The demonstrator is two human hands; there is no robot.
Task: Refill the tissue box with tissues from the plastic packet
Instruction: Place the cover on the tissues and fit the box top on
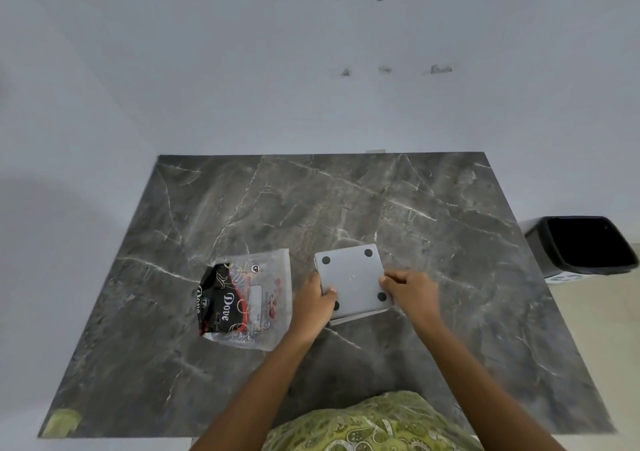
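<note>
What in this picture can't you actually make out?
From the head view:
- Inside of the tissue box: it lies bottom up, so its opening is hidden.
- One of its four dark feet, mostly covered by the left hand.
- Fingertips of the right hand, curled over the box edge.
- Whether the plastic packet holds tissues: glare and print hide it.
- Bin contents: too dark.

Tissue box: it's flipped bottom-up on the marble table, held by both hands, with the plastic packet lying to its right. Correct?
Not quite. The head view shows the plastic packet lying to the left of the tissue box, beside the left hand. The rest holds: the box is bottom-up on the marble table, with the right hand on its other side.
</note>
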